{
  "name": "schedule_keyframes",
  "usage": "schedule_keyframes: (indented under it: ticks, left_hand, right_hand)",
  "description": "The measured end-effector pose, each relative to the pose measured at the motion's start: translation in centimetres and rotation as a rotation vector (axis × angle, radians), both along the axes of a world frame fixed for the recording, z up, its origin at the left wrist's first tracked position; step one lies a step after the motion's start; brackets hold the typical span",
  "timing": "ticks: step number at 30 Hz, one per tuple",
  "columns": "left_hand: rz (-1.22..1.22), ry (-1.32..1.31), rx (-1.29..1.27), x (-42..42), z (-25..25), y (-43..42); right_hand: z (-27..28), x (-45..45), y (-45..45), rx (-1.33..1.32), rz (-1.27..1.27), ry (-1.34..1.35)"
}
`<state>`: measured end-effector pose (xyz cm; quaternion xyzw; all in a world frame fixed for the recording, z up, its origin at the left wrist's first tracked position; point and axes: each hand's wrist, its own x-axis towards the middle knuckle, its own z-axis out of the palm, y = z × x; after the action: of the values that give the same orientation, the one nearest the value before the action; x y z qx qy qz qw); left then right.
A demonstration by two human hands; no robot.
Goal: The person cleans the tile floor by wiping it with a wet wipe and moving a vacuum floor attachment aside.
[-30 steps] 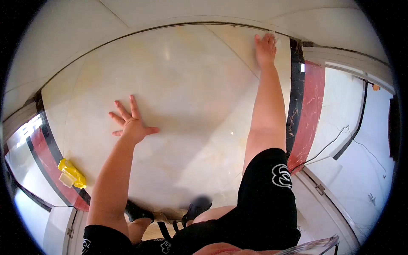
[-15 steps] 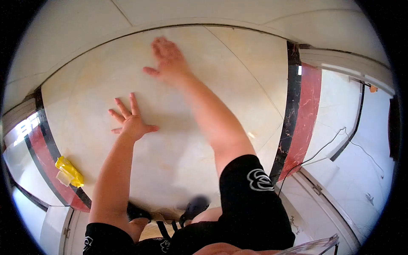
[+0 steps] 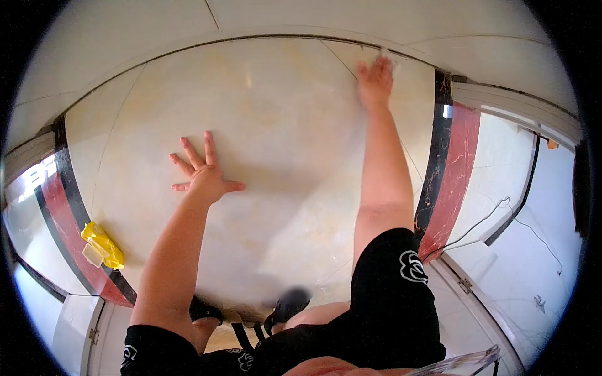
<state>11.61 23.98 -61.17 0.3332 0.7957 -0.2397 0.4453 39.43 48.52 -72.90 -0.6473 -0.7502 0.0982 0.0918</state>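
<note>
Through my feed: left hand flat on pale floor, fingers spread wide. Right hand blurred, reaching the floor's far edge; whitish scrap shows at its fingertips, grip I can't tell. Yellow packet lies well apart, left.

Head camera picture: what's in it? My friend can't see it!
A person's right hand, with something whitish at its tip, reaches the far edge of a shiny pale floor. The left hand is spread on the floor; a yellow packet lies at the left.
</note>
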Motion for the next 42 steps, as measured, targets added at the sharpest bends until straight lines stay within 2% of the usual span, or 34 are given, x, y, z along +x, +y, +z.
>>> schedule_keyframes:
  ticks: [1,4,6,10,12,14,16,20,22,25,29,31,32,34,38,40,42]
  left_hand:
    - [-0.002,0.0,-0.004,0.0,0.1,-0.1]
    - [-0.005,0.021,-0.018,0.3,0.0,0.3]
    - [-0.007,0.037,-0.025,0.4,-0.1,0.3]
    - [-0.025,0.035,0.007,0.4,-0.3,0.0]
    - [-0.024,0.037,-0.018,0.2,-0.4,0.0]
    - [-0.034,0.037,-0.016,0.2,-0.1,0.0]
    - [-0.042,0.028,-0.009,0.3,0.0,0.2]
    - [-0.04,0.045,0.005,0.3,-0.6,-0.3]
    - [-0.035,0.039,0.044,0.3,-0.8,-0.3]
    - [-0.043,0.031,0.016,0.3,-0.3,-0.2]
    - [-0.041,0.054,0.036,0.4,-0.9,-0.3]
    - [-0.049,0.06,0.049,0.1,-1.0,-0.5]
    - [-0.052,0.061,0.06,0.1,-1.1,-0.6]
    - [-0.056,0.058,0.068,0.3,-0.8,-0.5]
    - [-0.067,0.063,0.037,0.4,-0.9,-0.3]
    - [-0.072,0.064,0.039,0.0,-1.3,-0.7]
    - [-0.082,0.069,0.032,0.2,-1.2,-0.5]
  right_hand:
    - [-0.6,-1.6,-0.3,0.013,0.004,-0.011]
    - [0.9,-11.0,-4.2,-0.032,0.298,0.091]
    - [3.2,-16.0,-7.5,-0.139,0.485,0.057]
    - [3.6,-16.5,-8.7,-0.089,0.709,0.119]
    - [4.4,-13.1,-7.2,-0.238,0.527,0.026]
    - [2.4,-7.2,-5.4,-0.068,0.391,0.007]
    - [2.8,-3.1,-5.6,-0.069,0.253,-0.052]
    - [2.9,-3.6,-10.8,-0.072,0.28,-0.059]
    - [4.0,-4.0,-14.2,-0.166,0.487,-0.028]
    - [4.7,-3.8,-13.3,-0.152,0.522,-0.115]
    - [2.9,-6.2,-7.8,-0.046,0.404,-0.097]
    - [2.3,-9.0,-7.0,0.001,0.226,0.042]
    - [2.2,-10.4,-8.1,0.004,0.22,0.053]
    - [3.1,-12.0,-11.7,-0.144,0.551,0.088]
    - [4.2,-8.6,-12.4,-0.162,0.635,0.14]
    - [3.8,-5.9,-9.9,-0.19,0.392,0.022]
    - [3.7,-4.9,-8.5,-0.144,0.354,0.011]
